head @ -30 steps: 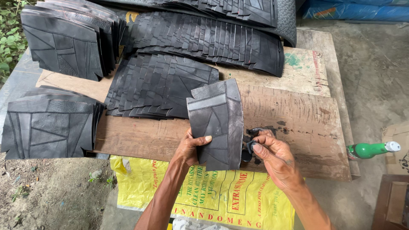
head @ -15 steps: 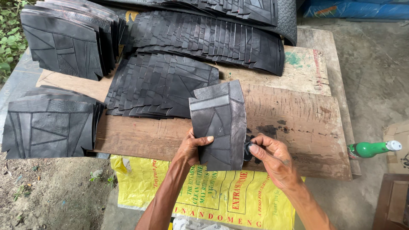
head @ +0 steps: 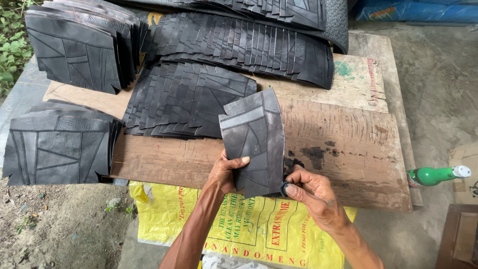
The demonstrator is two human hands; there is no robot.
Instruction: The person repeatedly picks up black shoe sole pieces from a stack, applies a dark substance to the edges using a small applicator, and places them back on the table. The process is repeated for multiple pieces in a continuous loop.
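Rubber piece (head: pixel 255 142): grey, dusty, grooved

We are at a rough outdoor workshop for cutting rubber. Stacks of cut black rubber pieces (head: pixel 194 99) cover a worn plank table (head: pixel 348 149), with bare dirt ground (head: pixel 59 224) near left, weeds (head: pixel 10 45) far left, and a yellow sack (head: pixel 259 234) hanging at the near edge.

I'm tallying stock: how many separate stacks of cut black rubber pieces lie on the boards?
5: far-left upright stack, near-left stack, centre fan, long back row, top-edge row, partly out of frame.
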